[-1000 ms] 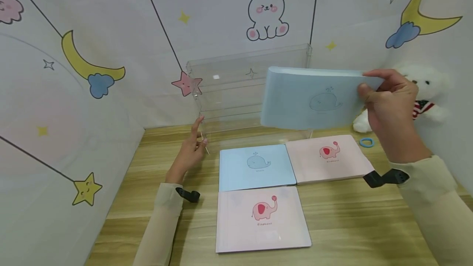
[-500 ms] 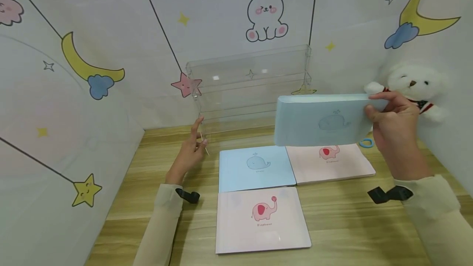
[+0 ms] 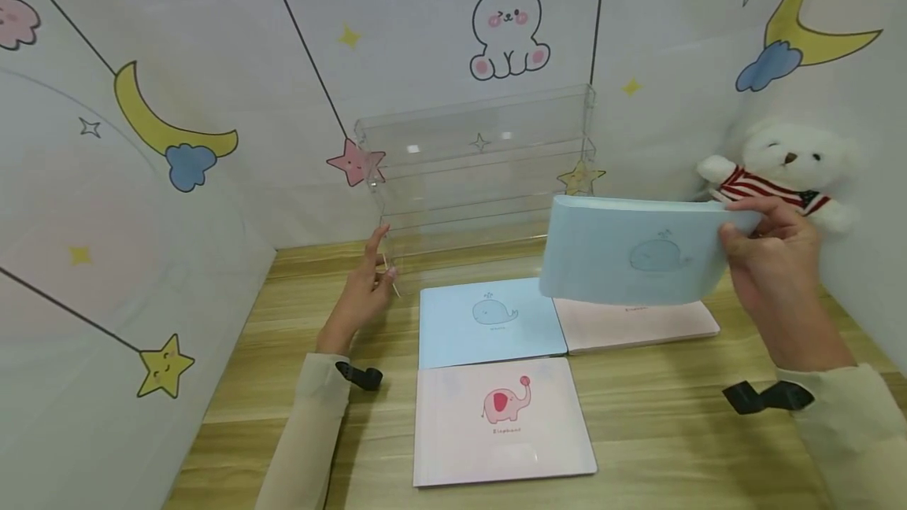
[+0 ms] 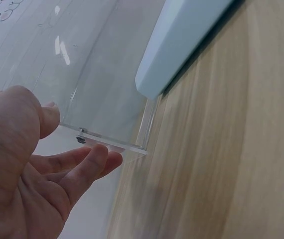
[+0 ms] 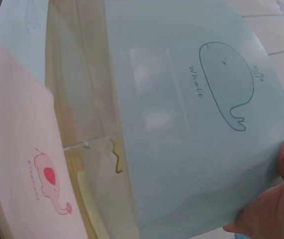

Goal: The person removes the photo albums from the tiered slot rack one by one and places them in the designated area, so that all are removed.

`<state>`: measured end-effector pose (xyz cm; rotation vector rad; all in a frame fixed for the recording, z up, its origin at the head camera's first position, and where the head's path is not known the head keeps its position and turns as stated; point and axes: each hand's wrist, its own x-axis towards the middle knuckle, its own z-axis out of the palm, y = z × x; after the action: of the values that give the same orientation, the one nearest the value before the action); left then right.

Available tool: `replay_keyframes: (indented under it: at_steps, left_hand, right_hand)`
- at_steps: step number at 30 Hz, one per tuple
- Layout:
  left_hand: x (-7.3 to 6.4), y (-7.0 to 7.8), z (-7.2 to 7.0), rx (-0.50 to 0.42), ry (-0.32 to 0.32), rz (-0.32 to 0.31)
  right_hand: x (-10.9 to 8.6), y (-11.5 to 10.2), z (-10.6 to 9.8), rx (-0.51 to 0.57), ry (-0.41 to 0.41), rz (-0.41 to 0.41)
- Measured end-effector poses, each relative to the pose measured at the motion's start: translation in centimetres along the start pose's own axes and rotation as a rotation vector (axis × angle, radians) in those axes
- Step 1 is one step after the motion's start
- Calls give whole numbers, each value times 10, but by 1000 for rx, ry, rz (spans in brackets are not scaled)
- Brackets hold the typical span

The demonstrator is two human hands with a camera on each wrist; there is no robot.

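My right hand (image 3: 775, 258) pinches the right edge of a pale blue photo album (image 3: 609, 250), a whale drawn on its soft cover. Held in the air, it tilts over a pink elephant album (image 3: 638, 325) and hides part of it. A second blue whale album (image 3: 489, 325) lies beside that one, and another pink elephant album (image 3: 506, 455) lies in front. At the back stands a clear tiered rack (image 3: 482, 187). My left hand (image 3: 361, 290) grips its lower left side; the left wrist view shows thumb and fingers (image 4: 84, 172) on either side of the panel edge.
A white teddy bear (image 3: 794, 160) in a striped top sits at the back right. Behind the rack hangs a cloth (image 3: 425, 46) printed with rabbits, stars and moons. The wooden table (image 3: 666, 431) extends toward me.
My right hand has moved down and slightly right with the blue album, away from the rack and over the pink album. My left hand stays at the rack.
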<state>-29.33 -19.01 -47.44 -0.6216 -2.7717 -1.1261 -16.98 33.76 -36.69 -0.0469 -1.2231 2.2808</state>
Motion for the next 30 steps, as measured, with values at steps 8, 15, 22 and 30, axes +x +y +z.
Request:
replay_keyframes:
  at_steps: [8,15,22,30]
  left_hand:
    - [0,-1,-1,-5,3,8]
    - [0,-1,-2,-9,4,1]
    - [0,-1,-2,-7,-3,4]
    - [-1,-2,-2,-6,2,16]
  right_hand:
    - [-4,-5,-11,61,-52,-15]
    - [-9,-12,-21,1,-55,23]
    - [-17,-19,-38,-93,-100,72]
    - [-24,-22,-53,-231,-141,165]
